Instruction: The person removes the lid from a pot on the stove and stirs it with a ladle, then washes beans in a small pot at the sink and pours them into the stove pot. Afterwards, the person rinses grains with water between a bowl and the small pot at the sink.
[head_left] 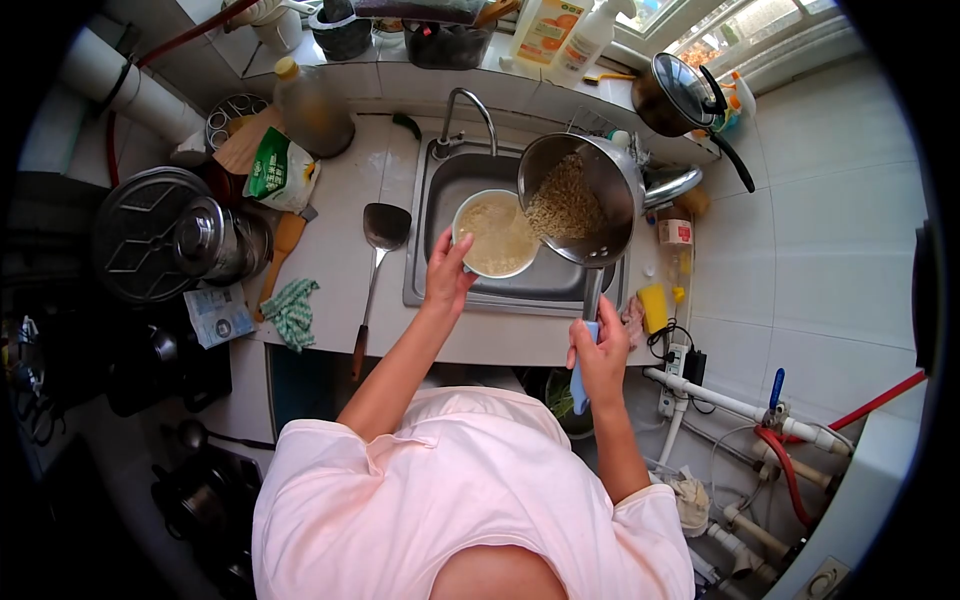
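Note:
My left hand (450, 268) grips the rim and side of a pale bowl (497, 277) over the sink. Cloudy liquid with pale grain (493, 233) fills much of it. In my right hand (600, 362) is the handle of a steel saucepan (622, 185), tilted toward the bowl with its lip at the bowl's right edge. Wet brownish grain (566, 205) lies heaped against the pan's lower left wall. Light-blue material (580, 388) shows at the handle under my right hand; whether cloth or grip I cannot tell.
Below is the steel sink (425, 230) with its tap (470, 95). Left on the counter lie a spatula (386, 228), a green checked cloth (291, 315) and a green-and-white bag (282, 168). A yellow sponge (654, 308) is at the right. A lidded pot (675, 95) stands on the sill.

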